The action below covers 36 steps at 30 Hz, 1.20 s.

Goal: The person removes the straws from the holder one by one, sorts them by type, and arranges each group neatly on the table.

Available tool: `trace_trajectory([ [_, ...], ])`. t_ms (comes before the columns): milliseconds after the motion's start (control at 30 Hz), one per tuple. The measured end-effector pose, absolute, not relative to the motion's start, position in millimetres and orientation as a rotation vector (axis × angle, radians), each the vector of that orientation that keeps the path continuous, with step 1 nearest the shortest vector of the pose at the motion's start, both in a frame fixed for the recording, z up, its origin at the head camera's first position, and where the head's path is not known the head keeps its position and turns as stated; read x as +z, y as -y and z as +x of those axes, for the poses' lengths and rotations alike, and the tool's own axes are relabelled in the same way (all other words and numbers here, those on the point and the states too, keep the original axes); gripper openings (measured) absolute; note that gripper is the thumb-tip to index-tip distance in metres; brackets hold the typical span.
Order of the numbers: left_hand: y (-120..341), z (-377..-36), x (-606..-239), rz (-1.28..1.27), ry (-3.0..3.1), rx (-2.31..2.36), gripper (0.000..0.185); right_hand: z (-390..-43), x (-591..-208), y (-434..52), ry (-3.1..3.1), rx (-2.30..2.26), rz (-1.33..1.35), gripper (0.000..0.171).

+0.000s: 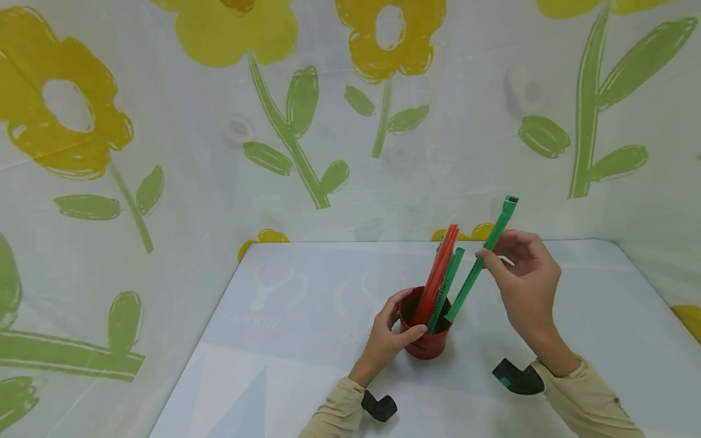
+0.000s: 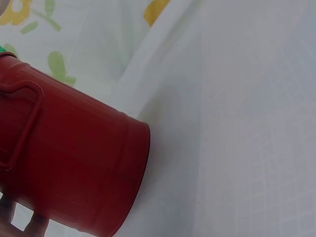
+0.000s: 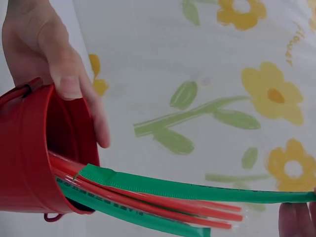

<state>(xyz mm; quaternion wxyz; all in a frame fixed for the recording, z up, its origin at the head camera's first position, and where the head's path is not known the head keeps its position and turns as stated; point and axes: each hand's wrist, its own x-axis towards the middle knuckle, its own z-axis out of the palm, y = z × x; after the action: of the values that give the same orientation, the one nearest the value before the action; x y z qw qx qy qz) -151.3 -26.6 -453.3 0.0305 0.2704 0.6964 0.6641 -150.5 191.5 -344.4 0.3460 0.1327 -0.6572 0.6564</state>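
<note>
My left hand (image 1: pixel 383 337) grips a small red metal pail (image 1: pixel 427 349) by its rim, the thumb over the near edge. A loop handle shows on the side of the pail (image 2: pixel 79 153) in the left wrist view. Upright and leaning in it are a bunch of red straws (image 1: pixel 436 274) and green-wrapped ones (image 1: pixel 448 281). To the right, my right hand (image 1: pixel 528 283) pinches another straw in a green wrapper (image 1: pixel 495 232) near its upper part. The lower end of this wrapped straw (image 3: pixel 197 189) is at the pail's mouth, beside the other straws.
The pail stands on a white table (image 1: pixel 290 328) with faint printing. Behind and around it hangs a white cloth (image 1: pixel 465 152) printed with yellow flowers and green stems. Black bands (image 1: pixel 517 377) hang by both wrists, below the beige sleeves (image 1: pixel 588 398).
</note>
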Motion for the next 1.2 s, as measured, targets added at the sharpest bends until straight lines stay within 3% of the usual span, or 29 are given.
trace_trajectory([
  [300,26,-151,-454,0.827,-2.143,2.05,0.06,-146,-337,-201,1.65,1.763,0.398,0.035],
  [633,26,-151,-455,0.838,-2.138,2.067,0.06,-145,-342,-204,1.87,1.711,0.137,0.03],
  [1200,27,-151,-455,0.84,-2.125,2.066,0.06,-157,-377,-210,2.049,1.763,-0.009,0.025],
])
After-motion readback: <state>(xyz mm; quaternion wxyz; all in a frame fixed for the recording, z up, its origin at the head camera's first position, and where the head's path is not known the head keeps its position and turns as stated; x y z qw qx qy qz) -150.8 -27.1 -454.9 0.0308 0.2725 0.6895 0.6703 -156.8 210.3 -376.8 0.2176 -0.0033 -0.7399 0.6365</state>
